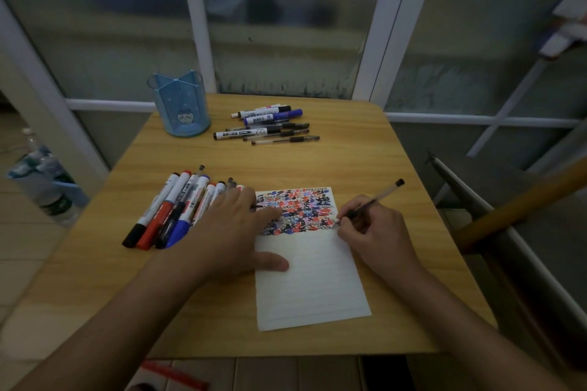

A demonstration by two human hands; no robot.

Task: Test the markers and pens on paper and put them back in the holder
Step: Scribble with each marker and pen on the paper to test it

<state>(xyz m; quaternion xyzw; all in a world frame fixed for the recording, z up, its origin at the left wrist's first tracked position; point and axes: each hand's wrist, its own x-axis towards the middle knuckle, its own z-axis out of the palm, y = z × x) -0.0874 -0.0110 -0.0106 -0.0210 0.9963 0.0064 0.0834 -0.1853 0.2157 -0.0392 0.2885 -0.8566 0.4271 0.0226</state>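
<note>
A lined sheet of paper [309, 282] lies on the wooden table [349, 162]; its upper part is filled with red, blue and black scribbles. My right hand [371, 232] grips a black gel pen [379, 197] with its tip on the paper's right edge. My left hand [236, 232] lies flat, fingers spread, pressing on the paper's left side. Beside that hand is a pile of markers [173, 209] with red, blue and black caps. A second group of markers and pens [270, 125] lies at the back. The blue pen holder [179, 103] stands at the back left and looks empty.
Glass panels with white frames stand behind the table. A wooden rail [521, 203] slants in at the right. Water bottles [44, 181] sit on the floor to the left. A red object [174, 374] lies on the floor below the table's front edge.
</note>
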